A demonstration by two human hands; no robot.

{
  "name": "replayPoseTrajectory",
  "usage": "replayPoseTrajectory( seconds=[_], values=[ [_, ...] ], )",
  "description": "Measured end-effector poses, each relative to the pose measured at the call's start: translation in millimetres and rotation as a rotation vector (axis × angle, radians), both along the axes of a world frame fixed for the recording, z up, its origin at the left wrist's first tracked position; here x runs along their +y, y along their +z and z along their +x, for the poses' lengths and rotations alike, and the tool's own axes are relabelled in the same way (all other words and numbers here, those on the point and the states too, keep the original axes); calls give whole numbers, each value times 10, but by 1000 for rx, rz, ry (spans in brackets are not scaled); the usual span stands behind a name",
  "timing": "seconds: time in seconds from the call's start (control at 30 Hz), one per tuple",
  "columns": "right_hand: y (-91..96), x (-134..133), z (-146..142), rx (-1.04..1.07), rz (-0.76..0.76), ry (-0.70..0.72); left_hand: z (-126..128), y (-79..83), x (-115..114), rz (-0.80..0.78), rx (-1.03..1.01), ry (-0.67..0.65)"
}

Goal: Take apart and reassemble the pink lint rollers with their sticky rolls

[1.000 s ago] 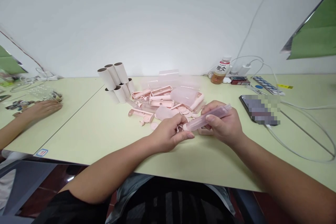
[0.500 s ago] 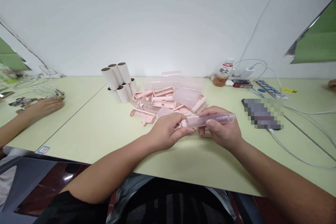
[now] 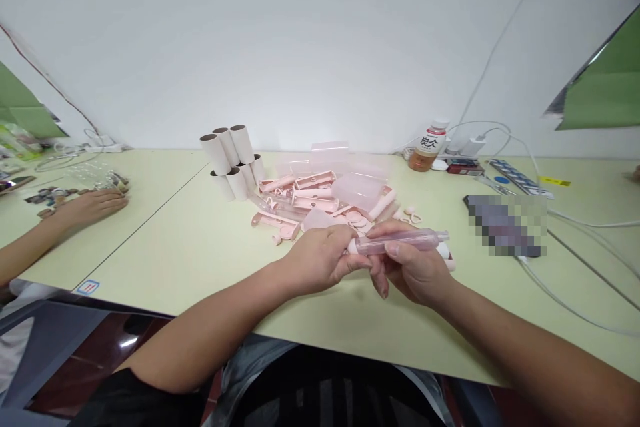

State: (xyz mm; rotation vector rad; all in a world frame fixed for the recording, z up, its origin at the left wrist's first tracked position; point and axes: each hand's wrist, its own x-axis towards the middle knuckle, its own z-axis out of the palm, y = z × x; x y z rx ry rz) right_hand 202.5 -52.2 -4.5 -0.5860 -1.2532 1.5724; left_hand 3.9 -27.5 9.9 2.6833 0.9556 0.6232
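Two hands share one clear pink tube [image 3: 400, 241], held near level in front of you; your left hand [image 3: 323, 259] closes narrowly on its pale capped end [image 3: 353, 246], and your right hand [image 3: 423, 270] pinches the body, thumb against fingers, with its lower fingers hanging beneath; whether the cap sits fully home, you cannot tell from here. A second ago the tube sloped up to the right; it has since levelled, your right fingers have dropped lower, and a ring-shaped piece [image 3: 415, 217] and a white round part [image 3: 443, 251] now show beyond that hand; this looks like a regrip, with the capped end staying the point of work. The pile of pink parts [image 3: 315, 203] lies just beyond your hands on the table [image 3: 165, 240]; the stacked white tubes [image 3: 216, 155] stand left of it; a co-worker's hand [image 3: 97, 203] rests well apart.
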Motion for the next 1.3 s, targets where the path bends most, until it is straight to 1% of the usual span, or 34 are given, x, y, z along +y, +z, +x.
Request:
replayPoseTrajectory(
  seconds=[0.07,0.17,0.3,0.43,0.53,0.63,0.7,0.77,0.8,0.83,0.9,0.93,0.97,1.0,1.07,1.13,1.2,1.27,1.3],
  values=[
    [-6,-14,-9,-21,-16,-10,3,3,-10,12,27,-13],
    [-30,-24,-23,-54,-22,-37,0,21,-24,25,92,2],
    [-58,-20,-48,-60,10,-63,-2,41,-50,44,183,33],
    [-84,-18,-51,-73,43,-52,5,37,-66,60,237,38],
    [-130,-33,-73,-92,63,-70,15,22,-52,32,200,23],
    [-143,-41,-121,-155,111,-86,25,1,-17,-65,73,-14],
    [-78,-16,-113,-254,201,-76,24,-15,7,-92,-22,-20],
    [64,42,-15,-425,343,-76,11,-32,25,-90,-125,9],
    [155,81,74,-544,438,-73,0,-39,33,-92,-190,31],
    [249,122,186,-658,488,-123,-14,-46,41,-98,-265,51],
    [409,204,452,-905,511,-183,-39,-57,58,-110,-424,75],
    [459,241,584,-1074,496,-193,-47,-60,69,-121,-496,79],
    [482,273,702,-1235,449,-169,-50,-64,79,-146,-558,78],
    [479,299,798,-1350,393,-135,-48,-66,88,-188,-611,69],
    [413,334,907,-1474,335,-84,-29,-71,99,-318,-689,33],
    [324,347,908,-1524,305,-27,-3,-75,95,-452,-740,-17],
    [273,345,846,-1538,260,27,12,-77,82,-513,-738,-38],
    [284,336,768,-1464,210,69,7,-74,68,-481,-684,-16],
    [306,333,734,-1378,198,70,-1,-69,65,-438,-645,0]
  ],
)
